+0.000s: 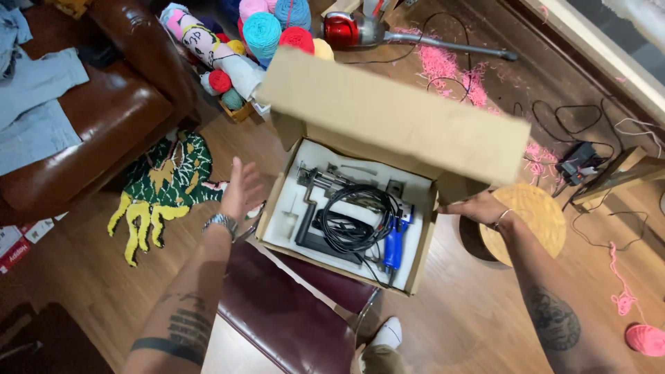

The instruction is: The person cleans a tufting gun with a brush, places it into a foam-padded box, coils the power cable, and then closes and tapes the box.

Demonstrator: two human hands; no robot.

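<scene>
left hand (240, 188) open, palm inward, fingers up; right hand (476, 208) flat, fingers leftward

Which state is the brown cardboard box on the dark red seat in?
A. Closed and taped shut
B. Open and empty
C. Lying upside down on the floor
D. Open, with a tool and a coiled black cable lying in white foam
D: the brown cardboard box has its lid flap raised, and a metal tool with a blue handle and a coiled black cable lie in its white foam insert.

One head camera looks steeply down, close over the open cardboard box (360, 208).
</scene>
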